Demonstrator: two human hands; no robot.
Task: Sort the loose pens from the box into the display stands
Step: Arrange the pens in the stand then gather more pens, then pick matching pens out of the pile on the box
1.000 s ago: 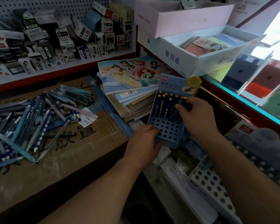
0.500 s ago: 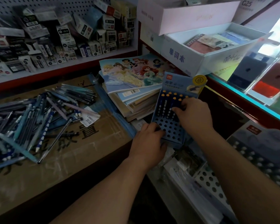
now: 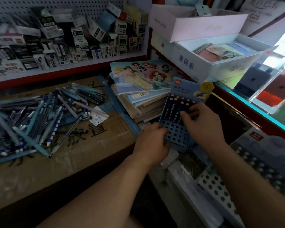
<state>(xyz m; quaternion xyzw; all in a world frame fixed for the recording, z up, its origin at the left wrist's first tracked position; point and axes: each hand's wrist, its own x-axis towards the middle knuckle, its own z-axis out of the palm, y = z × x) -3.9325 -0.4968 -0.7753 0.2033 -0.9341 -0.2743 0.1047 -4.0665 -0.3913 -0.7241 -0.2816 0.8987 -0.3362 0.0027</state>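
This is a shop corner. A brown cardboard box (image 3: 89, 145) is lying flat like a table on the left side. A big pile of loose pens (image 3: 39, 116) is sitting on its left half. The pens are lying flat and crossing each other. Many are slanting from the near left edge toward the far right edge. A small paper tag (image 3: 98, 118) is lying at the right end of the pile.

Behind the box, a shelf (image 3: 69, 69) is holding many small boxes (image 3: 82, 41) under a board with holes (image 3: 89, 5). A stack of books (image 3: 138, 96) is sitting just past the right edge of the cardboard box. A white box (image 3: 204, 63) is standing farther back on the right.

The blue display stand (image 3: 178, 132) is leaning on the stack of books. Its long side is running from near to far, and its card top is pointing up and away. A few pens with yellow tops (image 3: 172, 107) are standing in its far rows.

The left hand (image 3: 150, 142) is gripping the near left corner of the stand with curled fingers. The right hand (image 3: 202, 127) is resting bent fingers on the holes beside those pens. I cannot tell if it is pinching one.

A white stand with holes (image 3: 217, 186) is lying at the near right.
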